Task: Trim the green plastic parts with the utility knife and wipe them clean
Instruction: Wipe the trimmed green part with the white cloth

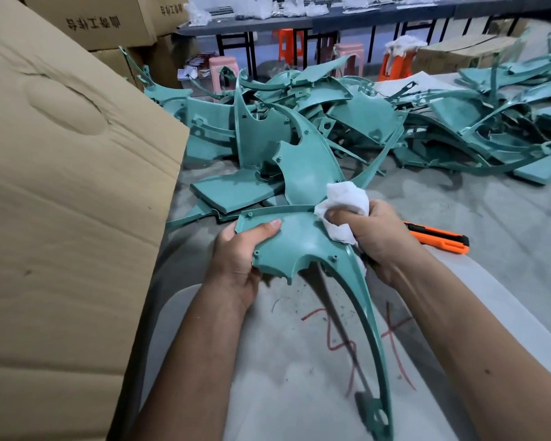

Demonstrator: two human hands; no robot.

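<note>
We look down at a grey bench (458,202) dusted with shavings and marked with red scribbles (363,338) near our forearms. A tall cardboard box (61,202) fills the whole left side and walls off that edge, its corner close to our left hand (239,259). Ahead, a big pile of green parts (347,116) spreads across the far half of the bench from the box to the right edge, with a flat green panel (236,192) lying nearest us and just beyond the piece we hold.

Our left hand grips the wide end of a green part (299,243), thumb curled over its top face, fingers hidden beneath. The part's long curved arm sweeps down toward the bottom of the view between our forearms. Our right hand (372,237) is clenched around a white cloth (344,198), pressing it against the part's upper right edge. The utility knife (439,238), orange and black, lies on the bench just right of that hand, untouched.

Bare bench lies to the right of the knife and in front of us. Beyond the pile stand a long dark table (331,17), orange and pink stools (287,43) and more boxes (102,20) stacked behind the large one.
</note>
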